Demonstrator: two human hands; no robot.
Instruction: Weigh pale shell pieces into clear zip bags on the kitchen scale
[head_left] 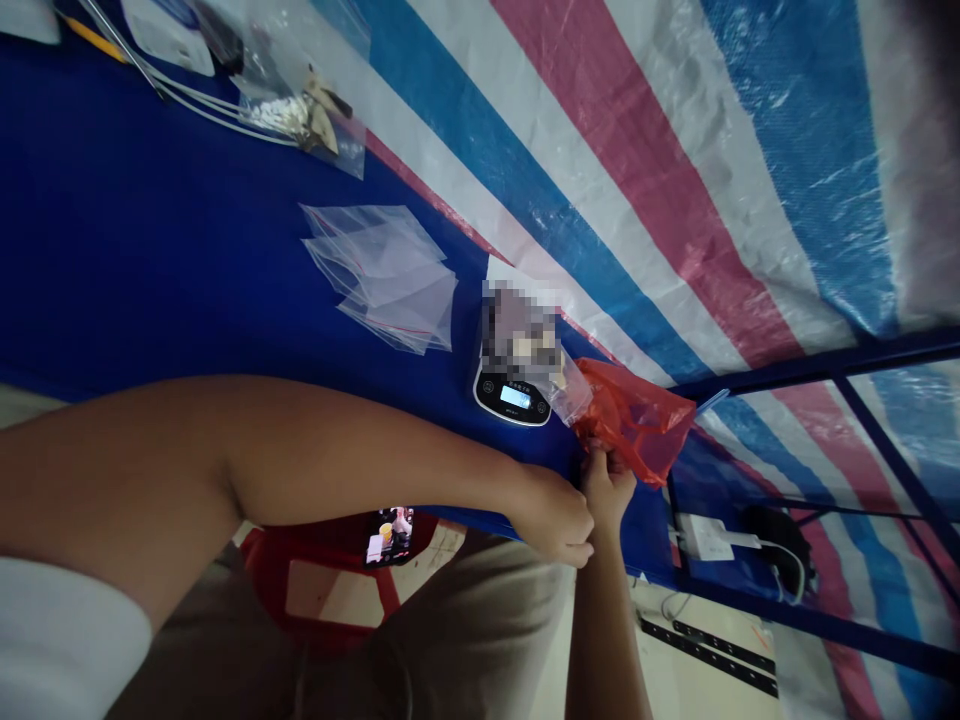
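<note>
**Two hands at the red bag by the scale**

Nearest to the camera is a bare forearm that crosses the picture from the left; its hand, the left hand (553,520), is curled narrow at the near edge of the blue table (135,250) — what it pinches I cannot tell. Touching it, the right hand (606,490) comes up from below and grips the lower edge of the red plastic bag (637,425). This bag lies on the table edge, just right of the digital scale (514,395), which carries a clear pouch. Left of the scale lies a pile of empty clear bags (386,275). I judge one risk — a pull on the bag may push the scale and spoil its reading.
</note>
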